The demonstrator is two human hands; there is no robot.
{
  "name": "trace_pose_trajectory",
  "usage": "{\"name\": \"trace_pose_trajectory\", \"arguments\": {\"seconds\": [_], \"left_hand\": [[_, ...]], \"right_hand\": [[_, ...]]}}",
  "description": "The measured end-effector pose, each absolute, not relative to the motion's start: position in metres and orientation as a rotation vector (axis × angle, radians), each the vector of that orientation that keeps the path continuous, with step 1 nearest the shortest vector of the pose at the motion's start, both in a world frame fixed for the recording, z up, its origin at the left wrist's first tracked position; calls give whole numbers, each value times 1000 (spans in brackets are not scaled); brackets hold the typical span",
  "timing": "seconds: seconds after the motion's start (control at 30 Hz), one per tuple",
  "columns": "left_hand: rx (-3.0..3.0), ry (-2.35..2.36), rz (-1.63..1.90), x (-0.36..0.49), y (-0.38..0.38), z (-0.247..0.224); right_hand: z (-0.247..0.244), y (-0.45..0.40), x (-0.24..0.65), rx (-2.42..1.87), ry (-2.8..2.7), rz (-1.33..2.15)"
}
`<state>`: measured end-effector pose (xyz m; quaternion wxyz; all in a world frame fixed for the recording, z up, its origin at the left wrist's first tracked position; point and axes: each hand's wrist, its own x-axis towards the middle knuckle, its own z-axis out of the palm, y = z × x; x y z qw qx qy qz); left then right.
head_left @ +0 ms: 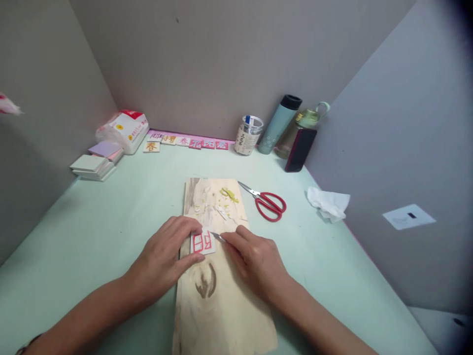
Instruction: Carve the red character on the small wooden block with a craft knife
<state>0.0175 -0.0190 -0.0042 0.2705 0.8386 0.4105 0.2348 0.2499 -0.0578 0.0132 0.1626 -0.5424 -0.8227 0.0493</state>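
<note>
edge scrap (9, 104): red/white, cut off at L frame edge, can't ID
wristband (31, 343): dark, on L wrist, mostly out of frame
blank tiles (90, 163): stacked, pale + lilac, faces w/o marks
tissue pack (129, 130): white/red w/ yellow dots, print too small to read
brown-char tile (151, 147): reads 春, in front of row
L hand (164, 251): thumb + fingers pinching red-marked tile at its L side, fingertips cover part of edge
tile row (208, 143): along back wall, one pink 春 readable, 花 likely, others unclear
red-marked tile (202, 241): flat on wood board, red outlined strokes, boxy; char unconfirmed
knife (218, 237): blade tip at tile's R edge, handle hidden in grip
wood board (236, 305): on desk, dark knot near hands, bottom cut off
shavings (229, 195): yellow + white bits, board's far end
jar (247, 139): clear, label w/ vertical dark script, can't read for sure
R hand (256, 254): closed round knife, fingers partly hidden
scissors (268, 203): red handles, tip near board
tumbler (277, 125): teal, black lid, leaning
green-lid bottle (308, 118): partly behind phone
phone (301, 150): upright, dark screen
crumpled tissue (328, 203): R side of desk
wall plate (406, 217): white, markings illegible
</note>
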Motion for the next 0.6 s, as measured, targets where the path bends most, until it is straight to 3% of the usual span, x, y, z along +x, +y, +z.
{"name": "trace_pose_trajectory", "arguments": {"seconds": [0.17, 0.6], "left_hand": [[2265, 1097, 643, 17, -19, -4], [2243, 1092, 673, 19, -20, -3]], "right_hand": [[10, -55, 247, -1593, -2358, -28], [10, -59, 250, -1495, -2322, 9]]}}
